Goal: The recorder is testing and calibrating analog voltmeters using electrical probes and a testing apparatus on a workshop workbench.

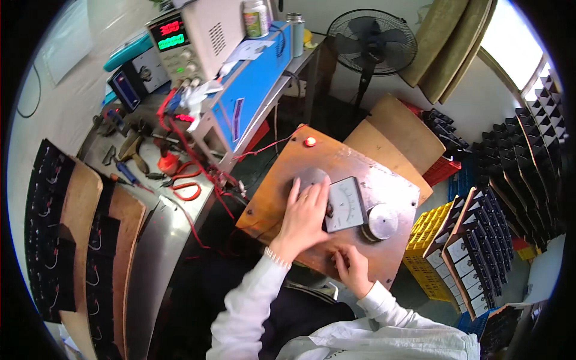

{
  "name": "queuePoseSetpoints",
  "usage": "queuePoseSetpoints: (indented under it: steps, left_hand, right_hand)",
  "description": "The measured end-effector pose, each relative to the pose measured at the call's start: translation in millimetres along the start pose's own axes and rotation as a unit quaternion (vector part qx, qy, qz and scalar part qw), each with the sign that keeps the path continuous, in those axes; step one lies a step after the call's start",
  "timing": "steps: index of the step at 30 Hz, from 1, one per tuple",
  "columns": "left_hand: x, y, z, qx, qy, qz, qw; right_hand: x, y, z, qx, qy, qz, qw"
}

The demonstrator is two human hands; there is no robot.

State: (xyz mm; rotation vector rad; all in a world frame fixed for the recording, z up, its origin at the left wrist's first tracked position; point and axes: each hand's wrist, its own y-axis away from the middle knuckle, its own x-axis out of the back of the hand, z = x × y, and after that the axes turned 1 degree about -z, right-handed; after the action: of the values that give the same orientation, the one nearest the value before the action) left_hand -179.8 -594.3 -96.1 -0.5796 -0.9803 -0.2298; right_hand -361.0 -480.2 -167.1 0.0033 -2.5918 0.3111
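Observation:
On the stained, tilted-looking board (pixel 288 150), a square analog panel meter (pixel 345 207) lies between a round metal disc (pixel 312 174) and a second silvery disc (pixel 382 222). My left hand (pixel 303 219) lies over the first disc at the meter's left side, fingers stretched out and touching there. My right hand (pixel 354 267) is low on the board, below the meter, fingers curled; whether they hold anything small is hidden. A red lamp (pixel 310 141) glows at the board's top corner.
At left, a metal bench (pixel 153 270) holds cables, tools and a power supply (pixel 201 39), beside panels of black parts (pixel 48 228). A fan (pixel 372 42) stands behind. At right are a yellow crate (pixel 423 252), stacked meters (pixel 468 258) and cardboard sheets (pixel 402 126).

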Motion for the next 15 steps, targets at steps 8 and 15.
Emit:
queuePoseSetpoints:
  steps: [8, 15]
  left_hand:
    - [-33, -74, -30, 0.073, -0.12, -0.156, 0.978]
    - [-38, -76, -23, 0.085, -0.144, -0.127, 0.978]
  right_hand:
    - [1, -6, -6, -0.009, 0.003, -0.008, 1.0]
    - [2, -11, -7, 0.0, 0.016, -0.03, 0.999]
